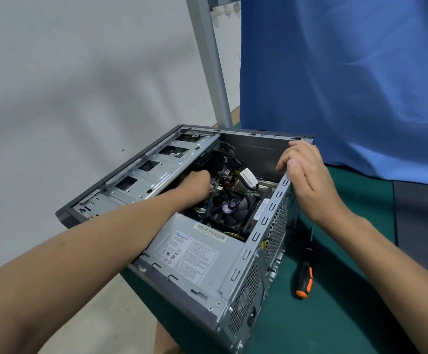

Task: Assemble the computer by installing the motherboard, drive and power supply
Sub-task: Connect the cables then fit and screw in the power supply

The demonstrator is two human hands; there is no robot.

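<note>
Computer case [246,277] lies on its side on the green bench [335,315], open side up, with its front end projecting past the left edge of the bench. At the left of the case, the grey metal drive cage [141,175] shows 4 rectangular cut-outs in a row. The left hand [195,185] reaches down into the middle of the case beside the drive cage; its fingers are buried among black cables and board parts, so it cannot be told whether they are spread or pinching anything. Just right of this hand, a cable bundle with a white label [248,178] lies above the black cooler fan [233,208]. The power supply [192,249], grey with a printed label and a barcode strip, sits in the near corner of the case against the perforated rear panel. The right hand [307,175] grips the upper far corner of the rear panel, fingers curled over the edge and thumb pressed on it. To the right of the case, 1 screwdriver [305,274] with a black and orange handle lies on the bench. A blue cloth [335,72] hangs behind the bench.
</note>
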